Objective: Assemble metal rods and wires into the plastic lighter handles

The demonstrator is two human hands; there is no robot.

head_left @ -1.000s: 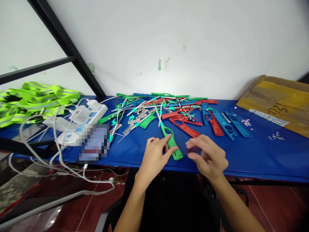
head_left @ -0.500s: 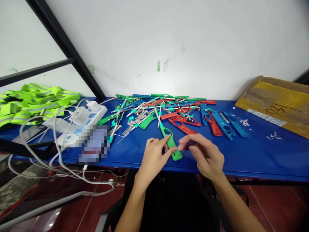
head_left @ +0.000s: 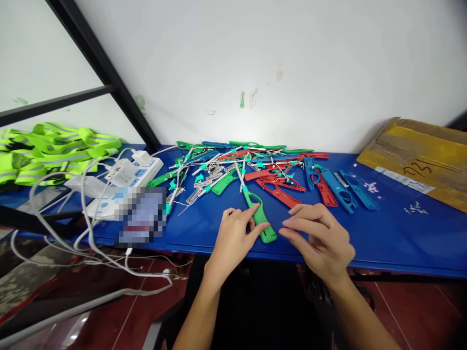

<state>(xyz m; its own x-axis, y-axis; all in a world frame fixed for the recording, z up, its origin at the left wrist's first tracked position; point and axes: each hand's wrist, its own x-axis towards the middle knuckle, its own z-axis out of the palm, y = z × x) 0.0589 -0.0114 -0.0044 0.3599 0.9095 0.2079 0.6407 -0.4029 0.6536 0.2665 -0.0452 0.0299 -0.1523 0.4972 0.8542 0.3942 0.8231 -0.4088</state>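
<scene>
A green long-necked gas lighter (head_left: pixel 260 218) lies on the blue table before me, its metal neck pointing away toward the pile. My left hand (head_left: pixel 236 231) grips its handle from the left, with index finger and thumb pressed on the top face. A small slot and dark spot show near the handle's lower end. Just right of that end, apart from it, my right hand (head_left: pixel 323 240) is raised with thumb and fingertips brought close together. Whatever these fingers hold, if anything, cannot be made out.
Behind lie green half-shells (head_left: pixel 224 182), red half-shells (head_left: pixel 280 194), blue half-shells (head_left: pixel 339 189) and metal lighter necks with wires. White bits (head_left: pixel 371 188) lie at right near a cardboard box (head_left: pixel 416 155). At left are a power strip (head_left: pixel 146 170), cables, a blurred phone (head_left: pixel 144 216) and yellow reflective straps (head_left: pixel 65 150).
My right hand has drawn back to the right from the lighter's end. The dark-handled tool with a thin shaft in its fingers no longer shows. The left hand keeps its hold.
</scene>
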